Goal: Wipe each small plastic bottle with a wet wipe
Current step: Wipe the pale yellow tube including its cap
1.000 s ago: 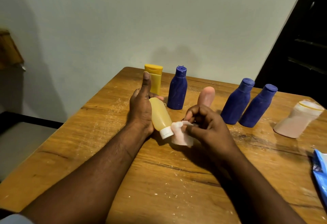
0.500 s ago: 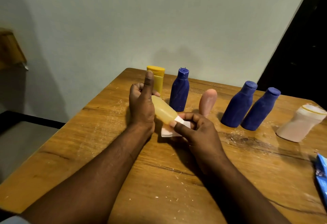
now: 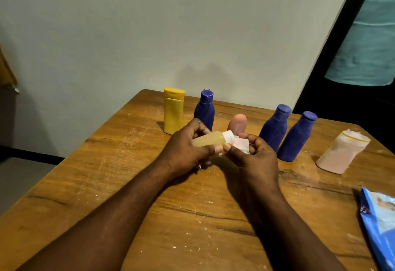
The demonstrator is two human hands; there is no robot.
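Observation:
My left hand (image 3: 188, 148) grips a small pale yellow bottle (image 3: 208, 140), held sideways above the wooden table (image 3: 119, 163). The bottle's cap end points right. My right hand (image 3: 254, 155) holds a crumpled white wet wipe (image 3: 239, 144) pressed over that cap end. Behind my hands stand a yellow bottle (image 3: 173, 111), a dark blue bottle (image 3: 205, 109), a pink bottle (image 3: 237, 123) partly hidden, and two more dark blue bottles (image 3: 274, 126) (image 3: 297, 137). A whitish-pink bottle (image 3: 342, 153) stands at the right.
A blue pack of wipes (image 3: 380, 225) lies at the table's right front edge. A pale wall rises behind the table. A dark doorway with a teal cloth (image 3: 367, 41) is at the upper right. The table's left edge drops to the floor.
The pale yellow bottle has turned from pointing down-right to lying level, cap to the right. My left thumb has folded down onto it. The wipe has moved up over the cap.

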